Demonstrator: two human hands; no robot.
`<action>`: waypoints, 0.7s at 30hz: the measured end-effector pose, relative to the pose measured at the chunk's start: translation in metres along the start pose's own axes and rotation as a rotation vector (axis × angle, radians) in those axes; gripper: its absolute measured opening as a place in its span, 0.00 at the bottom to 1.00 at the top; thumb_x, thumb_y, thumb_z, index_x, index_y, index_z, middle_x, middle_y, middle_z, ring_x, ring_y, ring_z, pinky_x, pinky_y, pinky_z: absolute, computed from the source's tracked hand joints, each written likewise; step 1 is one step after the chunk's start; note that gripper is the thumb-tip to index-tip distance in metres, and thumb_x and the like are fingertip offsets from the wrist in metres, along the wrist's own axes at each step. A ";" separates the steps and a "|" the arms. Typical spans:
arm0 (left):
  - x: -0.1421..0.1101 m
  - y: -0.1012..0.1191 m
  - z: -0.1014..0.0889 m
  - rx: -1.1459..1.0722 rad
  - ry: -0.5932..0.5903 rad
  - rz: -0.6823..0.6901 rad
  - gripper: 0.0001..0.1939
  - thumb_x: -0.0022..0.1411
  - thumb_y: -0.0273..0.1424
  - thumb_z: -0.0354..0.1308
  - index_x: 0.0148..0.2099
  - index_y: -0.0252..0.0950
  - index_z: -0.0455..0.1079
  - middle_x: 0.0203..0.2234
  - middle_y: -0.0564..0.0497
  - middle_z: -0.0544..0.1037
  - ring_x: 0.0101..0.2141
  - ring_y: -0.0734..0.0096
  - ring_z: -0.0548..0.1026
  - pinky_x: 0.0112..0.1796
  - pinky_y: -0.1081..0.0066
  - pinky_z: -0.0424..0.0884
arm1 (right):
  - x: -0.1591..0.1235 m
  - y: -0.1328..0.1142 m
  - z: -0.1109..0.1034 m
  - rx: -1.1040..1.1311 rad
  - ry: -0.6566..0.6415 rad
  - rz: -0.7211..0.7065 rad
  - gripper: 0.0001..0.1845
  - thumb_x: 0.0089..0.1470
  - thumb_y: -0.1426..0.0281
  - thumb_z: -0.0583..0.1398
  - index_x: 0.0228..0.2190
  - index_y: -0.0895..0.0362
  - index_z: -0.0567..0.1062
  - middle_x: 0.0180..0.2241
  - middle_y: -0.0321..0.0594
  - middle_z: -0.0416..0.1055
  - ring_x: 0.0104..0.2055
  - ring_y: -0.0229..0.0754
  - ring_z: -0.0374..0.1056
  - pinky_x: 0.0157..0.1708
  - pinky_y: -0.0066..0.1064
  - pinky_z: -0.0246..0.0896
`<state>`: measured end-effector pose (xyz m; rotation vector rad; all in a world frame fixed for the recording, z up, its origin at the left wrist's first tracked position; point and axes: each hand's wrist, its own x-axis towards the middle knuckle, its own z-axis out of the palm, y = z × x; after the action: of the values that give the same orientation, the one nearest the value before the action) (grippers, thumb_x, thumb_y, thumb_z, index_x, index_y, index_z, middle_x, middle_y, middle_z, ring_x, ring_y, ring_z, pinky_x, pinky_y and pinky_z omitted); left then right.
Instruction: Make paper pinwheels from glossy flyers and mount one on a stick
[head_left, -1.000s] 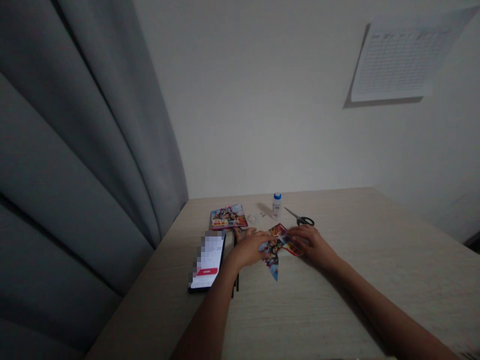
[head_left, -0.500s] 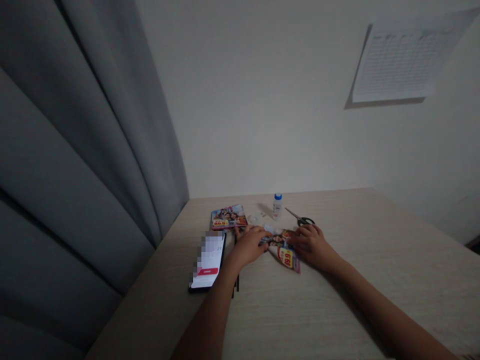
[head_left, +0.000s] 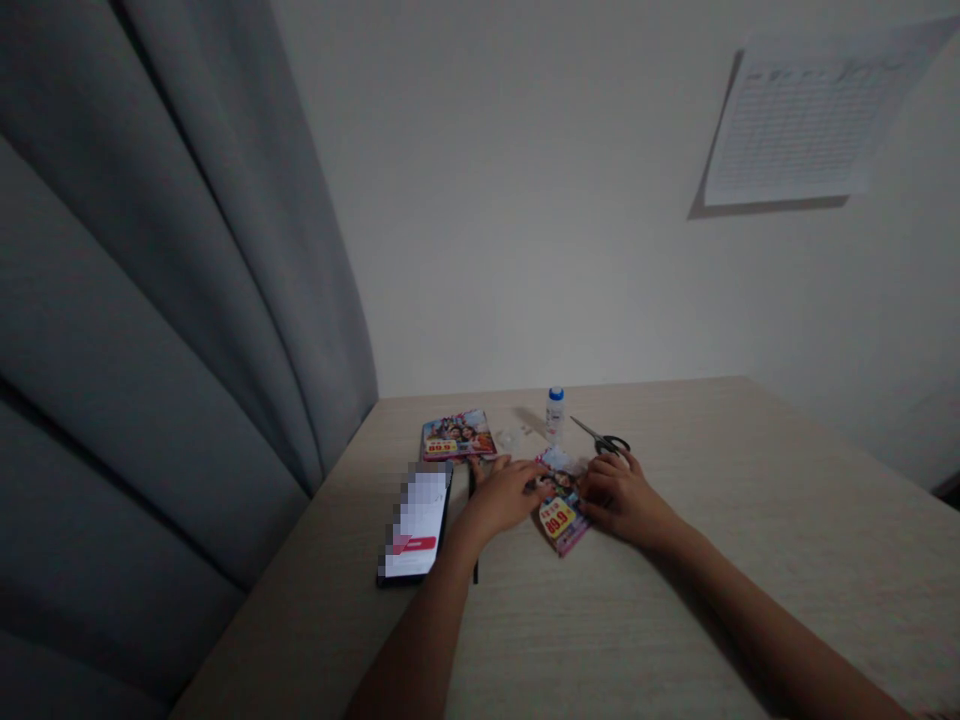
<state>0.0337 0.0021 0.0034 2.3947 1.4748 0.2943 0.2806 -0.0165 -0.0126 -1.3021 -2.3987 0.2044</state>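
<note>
The work on the printed paper [head_left: 559, 515] looks partway along, judging by the paper itself: it lies a little below and right of the middle of the frame, between the two hands, tilted, narrowing toward its lower corner, with a yellow price label facing up. It seems to be folded already, though how many layers it has cannot be told. The handling does not look finished, since both hands are on it.

The left hand [head_left: 504, 495] has its fingertips at the paper's left edge; whether they pinch it or only press cannot be told. The right hand [head_left: 619, 497] is curled, thumb and fingers closed on the right edge, hiding that side.

Neither hand holds the scissors [head_left: 611, 442], lying just above the right hand, nor the blue-capped bottle [head_left: 555, 412] standing above the paper. Other printed papers [head_left: 459, 435] lie on the table [head_left: 675, 620] left of the bottle, with a small clear item [head_left: 510, 438] beside them. A phone [head_left: 414, 525] lies at lower left, its screen lit.
</note>
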 end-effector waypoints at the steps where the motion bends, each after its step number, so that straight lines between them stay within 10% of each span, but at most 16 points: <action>1: 0.000 0.000 0.001 0.002 -0.003 0.005 0.21 0.68 0.49 0.49 0.59 0.54 0.69 0.60 0.55 0.71 0.63 0.48 0.58 0.62 0.33 0.33 | 0.000 0.000 0.001 -0.002 0.006 0.000 0.09 0.57 0.61 0.61 0.38 0.50 0.77 0.42 0.41 0.74 0.53 0.51 0.63 0.63 0.56 0.37; 7: 0.000 -0.001 0.000 0.017 -0.040 0.013 0.24 0.66 0.46 0.52 0.63 0.53 0.66 0.63 0.54 0.67 0.65 0.49 0.55 0.64 0.40 0.39 | 0.001 -0.005 0.008 -0.009 -0.024 -0.056 0.18 0.63 0.64 0.55 0.53 0.42 0.74 0.47 0.44 0.72 0.54 0.51 0.62 0.62 0.56 0.39; 21: -0.004 0.004 -0.008 -0.005 -0.038 -0.002 0.18 0.65 0.44 0.56 0.56 0.53 0.69 0.61 0.55 0.70 0.66 0.48 0.52 0.60 0.30 0.28 | 0.005 -0.010 0.012 -0.049 -0.070 -0.014 0.18 0.64 0.62 0.54 0.53 0.36 0.75 0.44 0.43 0.68 0.52 0.51 0.62 0.60 0.57 0.43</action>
<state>0.0333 -0.0018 0.0121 2.3818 1.4581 0.2503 0.2655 -0.0165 -0.0193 -1.3203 -2.4851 0.1919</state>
